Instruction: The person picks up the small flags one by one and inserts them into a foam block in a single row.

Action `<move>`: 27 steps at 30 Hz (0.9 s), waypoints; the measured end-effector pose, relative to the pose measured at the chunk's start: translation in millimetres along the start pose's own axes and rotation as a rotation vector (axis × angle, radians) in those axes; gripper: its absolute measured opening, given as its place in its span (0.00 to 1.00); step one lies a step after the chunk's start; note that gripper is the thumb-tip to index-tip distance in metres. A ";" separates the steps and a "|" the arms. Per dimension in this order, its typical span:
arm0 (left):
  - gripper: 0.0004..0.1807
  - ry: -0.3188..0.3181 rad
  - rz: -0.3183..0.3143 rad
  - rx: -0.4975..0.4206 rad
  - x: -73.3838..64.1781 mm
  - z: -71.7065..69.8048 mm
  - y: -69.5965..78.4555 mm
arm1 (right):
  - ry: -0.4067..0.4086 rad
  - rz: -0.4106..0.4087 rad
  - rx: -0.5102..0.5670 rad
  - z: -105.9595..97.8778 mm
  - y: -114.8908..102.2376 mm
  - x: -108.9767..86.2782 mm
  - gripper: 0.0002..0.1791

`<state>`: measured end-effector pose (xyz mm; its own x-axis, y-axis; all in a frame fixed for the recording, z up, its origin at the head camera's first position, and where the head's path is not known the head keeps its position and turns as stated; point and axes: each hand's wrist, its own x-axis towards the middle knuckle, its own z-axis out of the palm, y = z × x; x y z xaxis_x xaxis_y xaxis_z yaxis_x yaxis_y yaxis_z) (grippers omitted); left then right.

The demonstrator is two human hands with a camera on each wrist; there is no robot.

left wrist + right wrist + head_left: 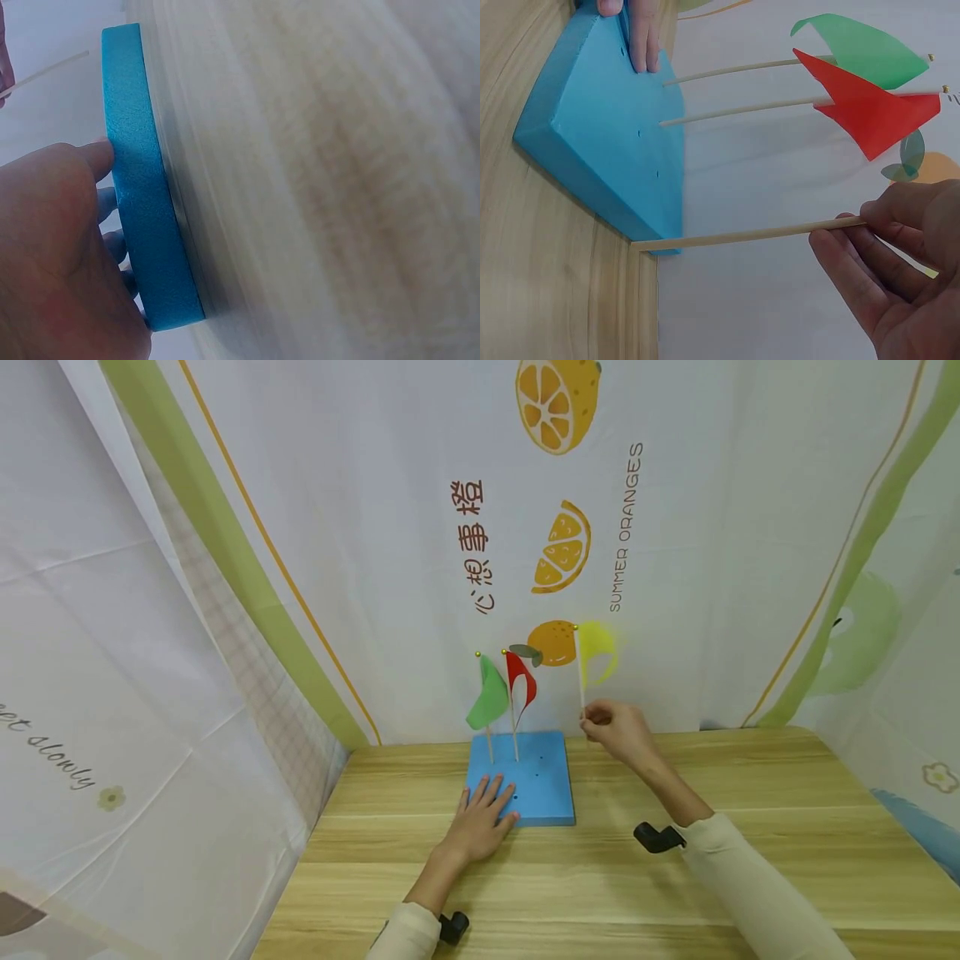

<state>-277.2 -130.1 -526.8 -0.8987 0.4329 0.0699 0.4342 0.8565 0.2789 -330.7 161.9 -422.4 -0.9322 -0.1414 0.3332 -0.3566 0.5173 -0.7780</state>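
A blue foam block (551, 793) lies on the table, with several small holes in its top. Two small flags on wooden sticks stand in it near the back: a green flag (489, 695) and a red flag (522, 681). My left hand (482, 827) rests on the front left of the block, fingers spread. Beyond the block's right side, my right hand (618, 732) pinches the stick of a yellow flag (598, 652) between thumb and fingers. In the right wrist view the stick (742, 235) points past the block's corner, its lower end free.
The wood-grain table (600, 893) extends around the block. Behind it hangs a white curtain (390, 568) printed with oranges. A black wrist camera (658, 837) sits by the right sleeve, and another black camera (453, 928) by the left sleeve.
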 end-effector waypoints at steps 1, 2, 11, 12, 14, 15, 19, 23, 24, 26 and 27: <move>0.32 -0.002 0.000 -0.001 -0.2 -0.3 0.3 | -0.002 -0.003 -0.003 0.6 -0.4 0.5 0.07; 0.32 -0.002 0.000 0.000 -0.1 -0.3 0.3 | -0.002 -0.006 -0.011 1.2 -0.8 1.1 0.06; 0.32 -0.002 0.007 0.002 -0.6 -1.8 1.0 | -0.007 -0.014 -0.005 7.2 -5.0 5.8 0.09; 0.33 -0.002 0.007 0.002 -0.8 -2.0 1.1 | -0.005 -0.013 -0.005 7.8 -5.2 6.7 0.09; 0.33 -0.003 0.005 0.001 -1.0 -2.4 1.3 | -0.007 -0.010 -0.014 9.0 -5.5 8.4 0.09; 0.33 -0.004 0.004 0.001 -1.0 -2.5 1.5 | -0.009 -0.011 -0.020 9.6 -5.5 9.4 0.09; 0.33 -0.004 0.002 -0.005 -0.7 -2.2 1.9 | -0.013 -0.005 -0.024 12.1 -6.6 12.9 0.09; 0.33 -0.002 0.002 -0.006 -0.4 -1.9 1.5 | -0.009 -0.005 -0.004 14.3 -7.8 15.3 0.09; 0.33 -0.003 0.002 -0.004 -0.3 -1.8 1.3 | -0.008 -0.006 -0.003 14.8 -8.0 15.7 0.09; 0.33 -0.004 0.001 0.000 -0.2 -1.6 1.0 | -0.006 -0.007 0.001 15.8 -8.3 16.4 0.09; 0.33 -0.005 0.001 -0.001 -0.3 -1.4 1.0 | -0.005 -0.008 0.004 16.3 -8.3 16.7 0.09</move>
<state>-276.6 -129.8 -525.2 -0.8980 0.4350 0.0656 0.4350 0.8558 0.2799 -344.4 141.5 -419.0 -0.9298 -0.1498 0.3363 -0.3639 0.5124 -0.7778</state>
